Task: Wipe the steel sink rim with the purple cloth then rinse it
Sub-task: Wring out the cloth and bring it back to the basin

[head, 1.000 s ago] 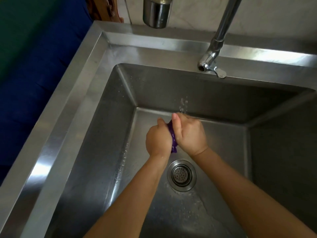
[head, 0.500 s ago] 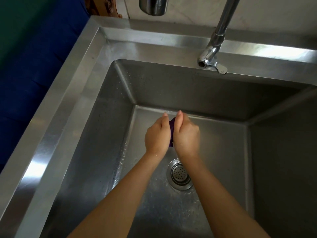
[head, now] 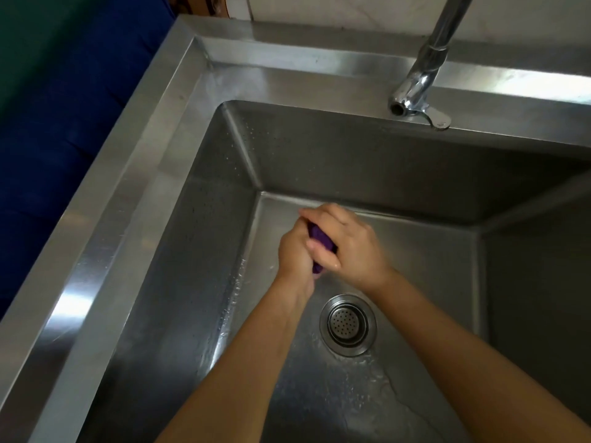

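Presently, the steel sink (head: 198, 238) fills most of the view: a deep square basin with a broad flat rim (head: 105, 247) running along its left and far edges, bright with reflected light on the left edge and toward the far right corner. A dark blue surface (head: 54, 139) lies beyond the left edge of the rim, and a pale wall (head: 335, 8) rises behind the far edge. Two bare forearms (head: 259, 346) reach in from the near edge and converge over the basin floor. A chrome tap (head: 425, 78) descends above the far edge, right of centre, its spout mouth over the far wall of the basin and a small lever just beside it. A film of water (head: 367, 391) spreads across the floor from the drain toward the near edge, and droplets cling to the left wall. The hands are together over the far part of the floor, just beyond the drain: the left hand (head: 292, 254) and the right hand (head: 351, 241) are both curled tight round the purple cloth (head: 319, 237), the right fingers lying over the left. A round drain strainer (head: 348, 324) sits in the floor between the two forearms. The cloth is bunched small; only a strip shows between the palms, with a tip below them. Whether it touches the floor cannot be told.
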Demonstrator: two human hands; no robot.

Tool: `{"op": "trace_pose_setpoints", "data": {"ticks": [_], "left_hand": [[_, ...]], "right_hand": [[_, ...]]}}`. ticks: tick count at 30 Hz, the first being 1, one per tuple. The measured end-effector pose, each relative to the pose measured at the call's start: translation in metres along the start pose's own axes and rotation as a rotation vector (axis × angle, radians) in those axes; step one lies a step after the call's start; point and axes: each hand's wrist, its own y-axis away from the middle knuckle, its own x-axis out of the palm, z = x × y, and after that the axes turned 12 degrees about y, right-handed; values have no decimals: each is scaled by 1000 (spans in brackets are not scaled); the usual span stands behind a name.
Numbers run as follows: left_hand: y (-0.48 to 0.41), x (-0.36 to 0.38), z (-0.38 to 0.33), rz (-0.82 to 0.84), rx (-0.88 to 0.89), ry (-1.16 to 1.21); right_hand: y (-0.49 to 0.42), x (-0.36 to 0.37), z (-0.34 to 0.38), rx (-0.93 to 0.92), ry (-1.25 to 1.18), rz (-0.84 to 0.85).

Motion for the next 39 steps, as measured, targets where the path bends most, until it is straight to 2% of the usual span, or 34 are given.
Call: {"op": "trace_pose_setpoints", "data": {"ticks": [3, 6, 9, 12, 20, 25, 29, 31, 33, 35, 39], "left_hand": [[-5, 1, 8, -85, 85, 33], [-11, -2, 14, -164, 270, -123], [-12, -1, 11, -246, 439, -342], [-19, -1, 9, -251, 498, -527], [-35, -3, 4, -162, 520, -611], [-39, 1, -5, -116, 452, -587], [-32, 8, -11, -9, 267, -428], [-26, 11, -8, -14, 121, -264], [-25, 14, -7, -41, 51, -78], [-27, 18, -7, -87, 84, -5], [-25, 22, -11, -290, 396, -252]], "right_hand": [[-4, 8, -3, 7, 56, -154], [-2, 18, -3, 97, 94, -241], [-2, 27, 2, 250, 101, -245], [-4, 31, 7, 382, 61, -187], [-20, 22, 9, 602, -18, 88], [-27, 16, 11, 626, 21, 124], [-30, 15, 11, 631, 126, 15], [-33, 15, 11, 635, 178, -13], [-35, 15, 15, 604, 199, -11], [-36, 13, 17, 576, 183, 6], [-36, 2, 14, 562, 77, -2]]}}
